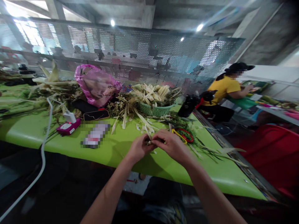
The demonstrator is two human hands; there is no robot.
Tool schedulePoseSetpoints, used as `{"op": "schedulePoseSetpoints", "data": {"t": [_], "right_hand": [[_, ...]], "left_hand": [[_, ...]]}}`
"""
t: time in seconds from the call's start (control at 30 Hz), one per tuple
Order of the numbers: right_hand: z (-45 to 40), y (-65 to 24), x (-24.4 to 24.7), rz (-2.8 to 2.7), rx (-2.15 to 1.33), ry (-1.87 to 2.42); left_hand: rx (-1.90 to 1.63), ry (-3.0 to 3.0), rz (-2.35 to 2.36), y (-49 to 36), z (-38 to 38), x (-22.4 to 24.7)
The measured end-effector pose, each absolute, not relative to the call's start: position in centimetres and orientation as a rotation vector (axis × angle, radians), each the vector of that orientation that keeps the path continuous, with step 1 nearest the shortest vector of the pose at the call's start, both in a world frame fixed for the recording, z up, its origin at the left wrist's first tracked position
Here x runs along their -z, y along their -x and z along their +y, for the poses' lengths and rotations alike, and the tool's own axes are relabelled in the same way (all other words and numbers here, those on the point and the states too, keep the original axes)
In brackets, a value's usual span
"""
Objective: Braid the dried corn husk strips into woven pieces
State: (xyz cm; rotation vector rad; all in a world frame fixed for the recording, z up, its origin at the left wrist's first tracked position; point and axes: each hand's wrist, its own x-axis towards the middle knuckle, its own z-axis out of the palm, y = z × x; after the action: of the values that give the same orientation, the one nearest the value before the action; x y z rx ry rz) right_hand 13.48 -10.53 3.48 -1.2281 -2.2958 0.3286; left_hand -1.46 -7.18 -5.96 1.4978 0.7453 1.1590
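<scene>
My left hand (138, 149) and my right hand (172, 143) meet low over the green tabletop near its front edge. Both are closed, fingertips pinched together around a pale husk strip (149, 135) that sticks up between them. Fingers cover most of its lower end. Just beyond my hands, small pale scraps (140, 127) lie scattered on the green cover. Right of my right hand are red and yellow loops (187, 135), like scissor handles, among green stalks. Behind my hands stands a green basket (157, 110) heaped with dry husks (151, 92).
Left are a phone (96, 115), a blurred-out flat item (95, 136), a magenta power block (68, 127) with a white cable (44, 140), and a pink bag (94, 85). A black bottle (186, 106) stands right. A person in yellow (221, 90) works beyond the table.
</scene>
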Motion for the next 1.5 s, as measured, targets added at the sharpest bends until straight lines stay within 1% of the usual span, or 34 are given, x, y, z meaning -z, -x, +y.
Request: {"op": "schedulePoseSetpoints", "data": {"t": [0.13,0.33,0.57,0.73,0.8,0.97,1.13,1.2,1.4,1.5], "right_hand": [[-11.0,-13.5,-3.9,-2.305,-0.338,1.174],[-10.9,-13.6,-3.6,-2.177,-0.347,1.212],[-10.3,-13.1,-2.3,-2.216,-0.388,1.171],[-10.2,-12.9,-1.9,-2.212,-0.349,1.169],[-10.3,-12.8,-1.9,-2.146,-0.311,1.170],[-11.1,-12.2,-1.1,-1.763,-0.169,1.174],[-11.1,-10.5,1.4,-1.844,-0.325,1.272],[-11.0,-9.7,2.1,-1.878,-0.287,1.372],[-10.6,-8.3,2.8,-1.926,-0.012,1.598],[-10.5,-8.4,2.8,-1.929,-0.020,1.584]], "left_hand": [[-1.147,-1.481,0.774,1.6,-7.2,5.5],[-1.098,-1.311,0.711,1.8,-8.0,3.9],[-1.069,-1.232,0.572,1.5,-7.9,4.2],[-1.034,-1.169,0.549,1.4,-8.0,4.0],[-1.056,-1.118,0.577,1.6,-7.9,3.8],[-1.179,-0.941,0.699,2.3,-7.0,3.9],[-1.299,-0.722,0.633,2.7,-6.9,4.0],[-1.310,-0.683,0.606,2.6,-7.0,3.9],[-1.305,-0.688,0.622,2.6,-7.2,3.5],[-1.311,-0.718,0.639,2.6,-7.2,3.6]]}}
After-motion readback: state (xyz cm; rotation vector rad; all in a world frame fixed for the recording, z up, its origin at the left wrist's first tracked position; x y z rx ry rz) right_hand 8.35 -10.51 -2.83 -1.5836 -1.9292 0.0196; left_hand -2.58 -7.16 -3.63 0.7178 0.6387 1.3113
